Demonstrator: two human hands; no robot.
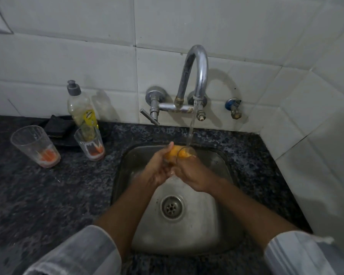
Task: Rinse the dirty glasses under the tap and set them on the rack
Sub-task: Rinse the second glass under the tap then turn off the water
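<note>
Two hands rinse a glass under the running tap above the sink.

Nearest, two pale rolled sleeves (77,253) lead forearms over the square stainless-steel sink (213,231) with its round drain (172,208). Above the basin, the left hand (157,171) and the right hand (189,173) both curl around a clear drinking glass with orange residue (180,152), which is tilted on its side, its rim under the thin stream of water (191,132). On the dark speckled granite counter (48,195) to the left stand two more clear glasses with orange dregs, one far left (35,145) and one nearer the sink (90,143). Behind them are a clear dish-soap bottle with a grey cap (80,108) and a dark sponge (58,128). The curved chrome wall tap (195,76) rises against the white tiles (87,62).
</note>
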